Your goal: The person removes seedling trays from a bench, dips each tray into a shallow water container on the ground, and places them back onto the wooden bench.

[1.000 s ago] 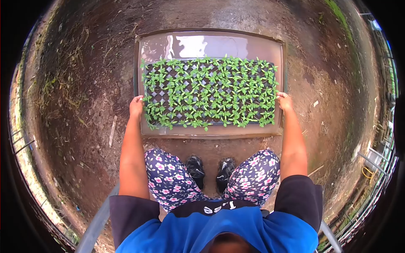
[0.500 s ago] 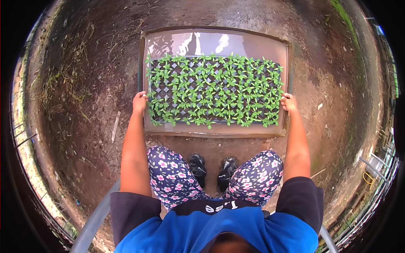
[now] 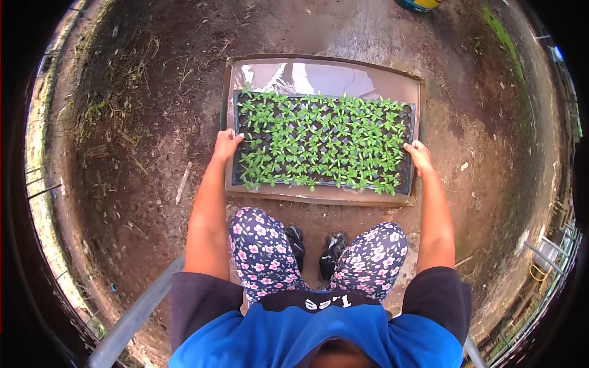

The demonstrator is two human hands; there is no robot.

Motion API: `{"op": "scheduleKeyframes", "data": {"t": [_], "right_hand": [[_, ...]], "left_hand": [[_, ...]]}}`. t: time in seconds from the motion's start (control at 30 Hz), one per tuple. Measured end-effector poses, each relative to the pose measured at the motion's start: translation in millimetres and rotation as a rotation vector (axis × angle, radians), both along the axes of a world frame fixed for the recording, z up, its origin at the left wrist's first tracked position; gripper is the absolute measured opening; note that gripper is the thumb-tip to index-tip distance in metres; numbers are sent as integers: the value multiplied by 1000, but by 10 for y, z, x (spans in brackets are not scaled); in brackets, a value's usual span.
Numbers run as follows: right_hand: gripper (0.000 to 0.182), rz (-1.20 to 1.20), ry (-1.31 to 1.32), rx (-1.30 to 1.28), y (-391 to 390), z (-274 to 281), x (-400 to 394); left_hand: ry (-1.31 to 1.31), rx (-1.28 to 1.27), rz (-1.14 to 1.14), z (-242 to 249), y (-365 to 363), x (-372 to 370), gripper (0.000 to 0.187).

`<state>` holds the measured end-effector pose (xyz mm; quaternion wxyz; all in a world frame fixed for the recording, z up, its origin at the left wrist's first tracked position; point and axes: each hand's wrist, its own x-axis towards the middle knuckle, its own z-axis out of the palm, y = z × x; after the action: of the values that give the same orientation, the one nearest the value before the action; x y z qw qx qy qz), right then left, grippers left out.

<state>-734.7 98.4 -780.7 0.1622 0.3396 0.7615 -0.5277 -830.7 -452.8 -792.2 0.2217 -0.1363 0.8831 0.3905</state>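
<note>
A black seedling tray [image 3: 404, 180], full of small green seedlings [image 3: 319, 138], sits within a shallow rectangular basin [image 3: 319, 197] of brownish water [image 3: 343, 78]. My left hand [image 3: 229, 144] is closed on the tray's left short edge, its thumb over the rim. At the opposite short edge, my right hand [image 3: 419, 157] grips the rim with thumb and fingers pinched. Both arms reach forward past my knees, and the undersides of the fingers are hidden.
Bare brown soil [image 3: 165, 122] surrounds the basin. My shoes [image 3: 332, 248] are close to its near side. A blue and yellow container [image 3: 420, 5] shows at the top edge. Grey metal pipe [image 3: 138, 313] runs at lower left, and a stick [image 3: 183, 182] lies left of the basin.
My hands have moved inward onto the tray's short edges, and more of its black rim shows. The camera view has shifted, bringing the blue and yellow container into sight.
</note>
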Motion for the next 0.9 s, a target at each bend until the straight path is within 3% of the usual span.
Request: {"op": "scheduleKeyframes", "data": {"t": [0.07,0.13,0.2,0.27,0.33,0.4,0.5,0.57,0.63,0.73,0.8,0.83,0.87,0.9], "right_hand": [[9,-57,139,-129,-189,221,-35],[8,-57,211,-86,-339,495,-75],[12,-12,185,41,-443,924,-94],[16,23,219,64,-326,1371,-103],[10,-110,256,-114,-267,2597,-95],[11,-149,285,-223,-73,3804,-54],[13,-309,335,-440,236,5067,89],[5,-376,436,-592,302,5657,204],[3,-388,481,-597,244,6036,285],[4,-401,486,-657,351,5745,344],[10,-281,468,-185,184,5571,411],[14,-226,287,35,11,5694,433],[18,-268,365,139,-216,5620,472],[20,-227,434,254,-272,4996,376]], "left_hand": [[139,78,12,28,117,51,27],[180,111,77,425,355,116,26],[434,49,37,925,572,188,26],[308,117,40,1568,500,146,20],[155,229,42,2146,147,32,12],[32,502,182,3697,213,27,11],[43,512,223,5215,90,7,15],[34,610,258,5846,-36,-6,17],[-1,688,274,6197,-124,-34,16],[-63,705,244,6163,-132,-203,14],[-67,666,132,6073,-53,-227,10],[-3,624,28,5677,-142,-326,12],[-22,629,50,5926,355,-124,18],[-42,492,-43,5652,673,-168,25]]}}
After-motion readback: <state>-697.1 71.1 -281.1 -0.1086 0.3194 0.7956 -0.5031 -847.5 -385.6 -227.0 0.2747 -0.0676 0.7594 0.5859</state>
